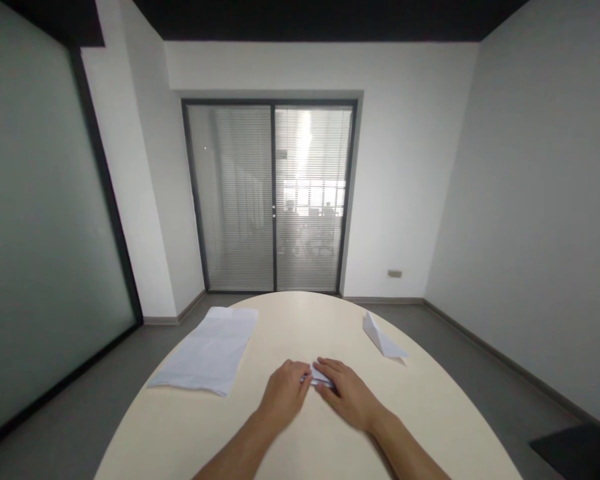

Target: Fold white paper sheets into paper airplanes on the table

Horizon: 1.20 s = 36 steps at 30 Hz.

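A small folded piece of white paper (321,375) lies on the table between my two hands, and its ends are covered by my fingers. My left hand (285,390) is closed, with thumb and fingers pinching the paper's left end. Over the right end lies my right hand (349,392), its fingers on top and its thumb at the near edge, holding the paper. How many folds the paper has cannot be made out.
Flat sheets of white paper (210,350) lie on the left of the round pale table (300,447). A folded paper piece (381,339), partly standing up, is near the right edge. Beyond are glass doors with blinds (230,200). A black object (583,453) shows at lower right.
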Motion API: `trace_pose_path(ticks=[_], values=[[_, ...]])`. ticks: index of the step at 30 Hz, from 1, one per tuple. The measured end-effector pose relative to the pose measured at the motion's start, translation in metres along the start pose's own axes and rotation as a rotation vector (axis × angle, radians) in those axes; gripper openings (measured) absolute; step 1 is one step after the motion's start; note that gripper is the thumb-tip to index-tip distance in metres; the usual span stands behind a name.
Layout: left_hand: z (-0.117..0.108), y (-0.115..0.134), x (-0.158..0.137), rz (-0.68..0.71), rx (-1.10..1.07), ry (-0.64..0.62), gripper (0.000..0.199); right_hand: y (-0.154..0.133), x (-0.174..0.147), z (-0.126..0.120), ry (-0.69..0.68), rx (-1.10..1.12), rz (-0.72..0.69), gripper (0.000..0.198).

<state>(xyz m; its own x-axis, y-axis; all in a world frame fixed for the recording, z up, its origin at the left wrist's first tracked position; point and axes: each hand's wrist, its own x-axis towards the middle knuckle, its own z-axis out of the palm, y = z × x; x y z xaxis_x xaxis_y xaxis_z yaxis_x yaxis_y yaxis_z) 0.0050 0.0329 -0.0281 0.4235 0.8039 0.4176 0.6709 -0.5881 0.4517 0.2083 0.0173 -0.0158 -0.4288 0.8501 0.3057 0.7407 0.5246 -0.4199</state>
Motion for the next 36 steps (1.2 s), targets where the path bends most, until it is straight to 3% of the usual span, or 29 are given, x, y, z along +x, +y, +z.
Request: trace_pose_path(ticks=[12, 18, 27, 36], values=[[0.008, -0.011, 0.004, -0.184, 0.041, 0.060, 0.026, 0.018, 0.009, 0.019, 0.226, 0.300, 0.248, 0.050], [0.008, -0.013, 0.004, -0.256, 0.023, 0.068, 0.022, 0.019, 0.009, 0.022, 0.241, 0.416, 0.204, 0.045], [0.014, -0.019, 0.005, -0.247, -0.038, 0.131, 0.028, 0.009, 0.006, 0.012, 0.217, 0.269, 0.144, 0.042], [0.013, -0.020, 0.006, -0.219, -0.004, 0.186, 0.021, 0.010, 0.004, 0.007, 0.115, 0.137, 0.007, 0.041]])
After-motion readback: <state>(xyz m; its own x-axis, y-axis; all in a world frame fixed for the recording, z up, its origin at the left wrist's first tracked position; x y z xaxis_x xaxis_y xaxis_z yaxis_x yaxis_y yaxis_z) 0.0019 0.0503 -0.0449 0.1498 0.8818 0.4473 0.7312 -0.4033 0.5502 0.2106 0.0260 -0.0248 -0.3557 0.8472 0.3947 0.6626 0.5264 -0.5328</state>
